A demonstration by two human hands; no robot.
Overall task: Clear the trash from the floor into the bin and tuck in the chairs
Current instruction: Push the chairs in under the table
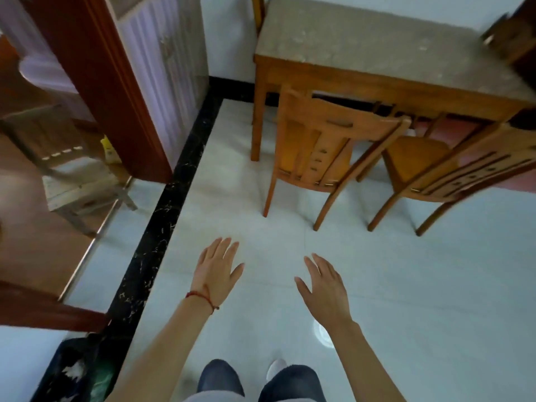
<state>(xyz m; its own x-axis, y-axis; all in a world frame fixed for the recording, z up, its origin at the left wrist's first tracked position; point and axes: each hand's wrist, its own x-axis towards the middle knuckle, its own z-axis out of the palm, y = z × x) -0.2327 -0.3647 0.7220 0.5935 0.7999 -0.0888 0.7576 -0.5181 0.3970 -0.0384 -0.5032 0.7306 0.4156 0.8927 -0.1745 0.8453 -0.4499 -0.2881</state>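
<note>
Both of my hands are stretched out over the pale tiled floor, fingers spread and holding nothing: my left hand (216, 266), with a red string on its wrist, and my right hand (323, 284). Ahead stand two wooden chairs at a wooden table (362, 42) with a mottled grey top. The left chair (324, 140) is partly under the table. The right chair (452, 169) stands turned at an angle, pulled out from the table. A dark bin (72, 369) with white and green scraps inside sits at the lower left, beside my left forearm.
A black marble strip (162, 224) runs along the floor's left edge. Beyond it is a red-brown door frame (116, 91) and a small wooden stool (75, 184) in a doorway. A bright round patch (322, 333), which I cannot identify, shows on the floor by my right wrist.
</note>
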